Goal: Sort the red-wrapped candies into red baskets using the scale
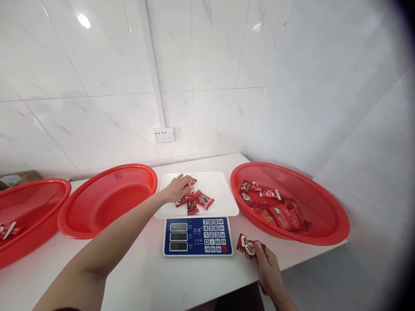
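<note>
On the white weighing tray (223,194) of a scale lies a small pile of red snack packets (203,199). My left hand (177,188) reaches over the pile's left side with its fingers stretched out; whether the fingertips press on a packet, I cannot tell. At the table's front edge, right of the blue scale keypad panel (197,236), my right hand (268,268) pinches a dark red snack packet (247,246) with white lettering between thumb and fingers. Part of that packet is hidden by the thumb.
A red plastic basket (330,207) with several red packets stands to the right. Left of the scale sits another red basket (106,207), with a third basket (35,216) holding a few packets farther left. Behind the table is a tiled wall with a socket (164,134).
</note>
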The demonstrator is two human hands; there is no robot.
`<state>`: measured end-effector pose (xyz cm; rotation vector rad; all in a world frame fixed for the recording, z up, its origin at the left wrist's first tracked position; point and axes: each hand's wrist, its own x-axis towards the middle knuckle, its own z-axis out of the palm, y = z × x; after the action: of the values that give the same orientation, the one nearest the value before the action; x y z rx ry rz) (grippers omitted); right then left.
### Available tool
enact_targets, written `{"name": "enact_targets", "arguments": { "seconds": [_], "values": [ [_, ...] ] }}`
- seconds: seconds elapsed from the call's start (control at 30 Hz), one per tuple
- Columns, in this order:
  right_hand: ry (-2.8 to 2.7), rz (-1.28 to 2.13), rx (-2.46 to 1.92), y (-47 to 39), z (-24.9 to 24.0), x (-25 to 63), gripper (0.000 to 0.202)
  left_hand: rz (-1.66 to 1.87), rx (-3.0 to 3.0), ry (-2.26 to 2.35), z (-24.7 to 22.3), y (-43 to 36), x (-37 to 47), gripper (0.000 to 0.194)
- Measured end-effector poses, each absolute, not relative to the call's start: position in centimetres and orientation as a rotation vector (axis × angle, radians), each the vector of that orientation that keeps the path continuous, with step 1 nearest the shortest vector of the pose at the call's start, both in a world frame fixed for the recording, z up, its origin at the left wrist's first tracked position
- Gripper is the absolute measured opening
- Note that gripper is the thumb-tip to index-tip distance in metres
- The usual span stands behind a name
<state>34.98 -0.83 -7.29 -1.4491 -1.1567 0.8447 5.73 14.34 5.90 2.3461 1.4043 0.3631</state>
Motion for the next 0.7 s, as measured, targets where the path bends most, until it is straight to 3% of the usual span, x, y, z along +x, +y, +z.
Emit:
{"name": "enact_targets", "arguments": {
  "seconds": [0.27,0.7],
  "values": [
    [-1.154,0.868,-1.431,-0.9,-7.0,34.9,0.057,0.465,2.216,1.351,6.3,13.4,5.4,0.053],
    [-1.156,0.86,-1.427,-1.0,-7.0,35.0,0.057,0.555,2.174,1.607,6.7,10.6,3.2,0.03]
  ]
}}
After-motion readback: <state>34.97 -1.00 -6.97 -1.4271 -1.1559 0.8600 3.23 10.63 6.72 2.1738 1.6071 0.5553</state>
